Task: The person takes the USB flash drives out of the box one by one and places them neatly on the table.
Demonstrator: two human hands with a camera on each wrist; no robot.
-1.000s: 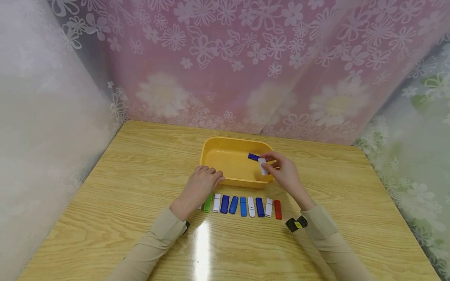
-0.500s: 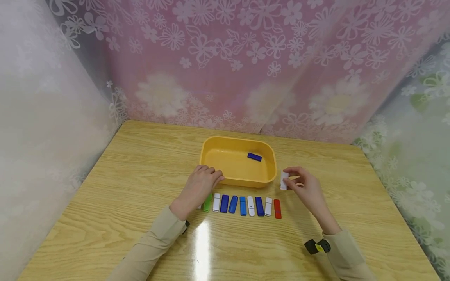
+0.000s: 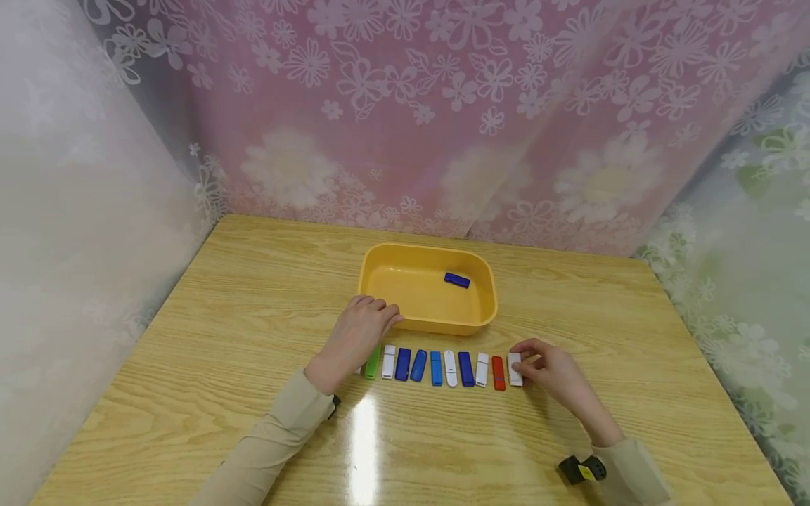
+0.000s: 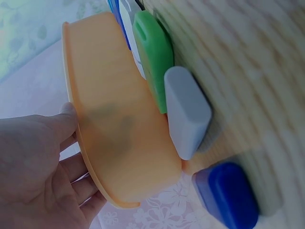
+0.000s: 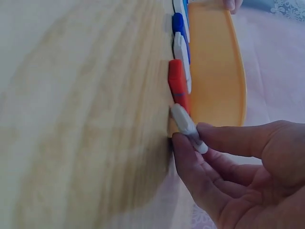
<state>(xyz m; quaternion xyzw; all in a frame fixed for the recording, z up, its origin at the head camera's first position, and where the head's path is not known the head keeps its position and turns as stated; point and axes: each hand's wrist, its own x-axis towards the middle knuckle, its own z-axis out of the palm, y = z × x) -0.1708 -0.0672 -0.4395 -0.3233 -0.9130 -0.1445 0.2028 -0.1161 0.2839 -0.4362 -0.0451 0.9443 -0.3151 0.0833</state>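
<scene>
My left hand grips the near-left rim of a yellow plastic basin, fingers over the edge in the left wrist view. At the right end of a row of USB sticks, my right hand pinches a white USB stick between thumb and fingers. That stick is beside a red USB stick; in the right wrist view it looks tilted at the table surface. One dark blue USB stick lies inside the basin.
Several white, blue and green USB sticks line the table in front of the basin, among them a green one. A grey-white one and a blue one sit at the left end, largely hidden from the head view. Floral curtains enclose the wooden table.
My right hand has brought the white USB stick out of the basin, rightward and then toward me, down to the row's right end. The left hand has stayed on the rim.
</scene>
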